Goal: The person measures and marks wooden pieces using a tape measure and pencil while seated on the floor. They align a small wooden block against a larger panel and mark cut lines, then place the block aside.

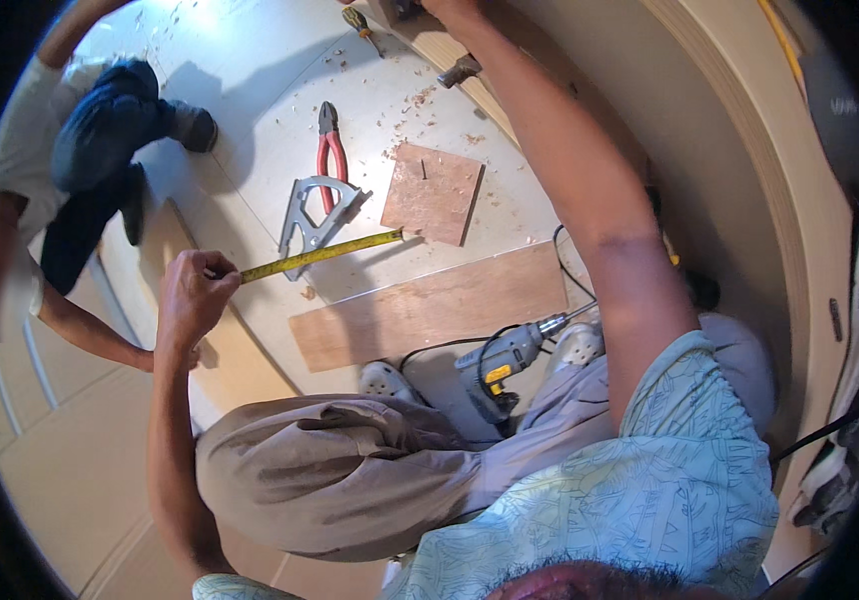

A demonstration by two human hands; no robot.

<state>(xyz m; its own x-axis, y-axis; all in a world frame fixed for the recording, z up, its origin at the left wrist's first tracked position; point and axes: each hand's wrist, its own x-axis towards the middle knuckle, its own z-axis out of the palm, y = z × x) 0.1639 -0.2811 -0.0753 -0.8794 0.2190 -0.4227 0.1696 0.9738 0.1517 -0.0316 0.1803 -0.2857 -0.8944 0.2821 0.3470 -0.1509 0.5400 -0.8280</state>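
Note:
My left hand (195, 293) is closed around one end of a yellow tape measure (325, 254). Its blade stretches to the right over a metal angle square (312, 222) and ends by a square wooden piece (430, 192) with a nail on it. My right arm reaches far forward, and my right hand (450, 8) is cut off by the upper edge, close to a wooden frame (440, 50); its fingers cannot be made out. Red-handled pliers (331, 160) lie partly under the square. In front of my feet is a long plywood strip (430, 305).
A corded grey drill (510, 360) rests between my feet. A hammer (460, 70) leans by the frame, with a screwdriver (362, 30) beyond it. Wood shavings dot the floor. At left another person (100, 150) crouches, a hand (178, 358) on a curved board (235, 350).

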